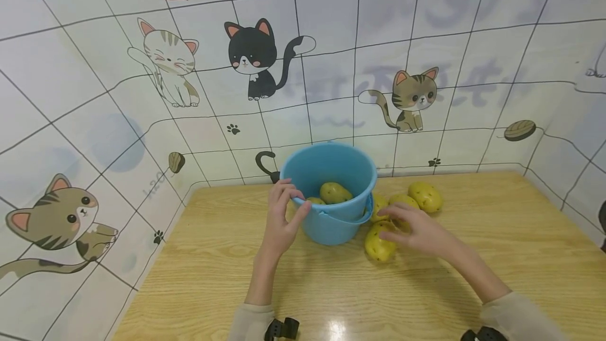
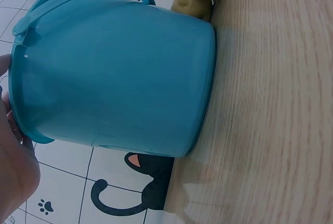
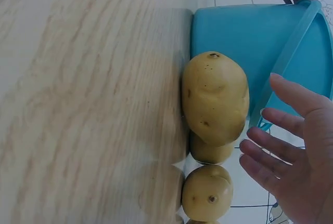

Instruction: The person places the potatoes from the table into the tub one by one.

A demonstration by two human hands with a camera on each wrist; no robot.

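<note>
A blue plastic bucket (image 1: 331, 230) stands upright on the wooden table, its handle hanging down on the right. My left hand (image 1: 281, 220) grips the bucket's left front rim, thumb and fingers bent over the edge; the left wrist view shows the bucket's side wall (image 2: 119, 73). Inside lie potatoes, one potato (image 1: 335, 192) plainly visible and another partly hidden by the rim. Right of the bucket, my right hand (image 1: 416, 228) hovers with fingers spread and nothing held, close to the front potato (image 1: 380, 246). In the right wrist view that potato (image 3: 215, 99) sits apart from the fingertips.
More yellow potatoes cluster beside the bucket, the farthest potato (image 1: 425, 197) toward the back right. Behind the table (image 1: 497, 236) rises a tiled wall (image 1: 331, 67) with cat drawings, and it continues along the left and right sides.
</note>
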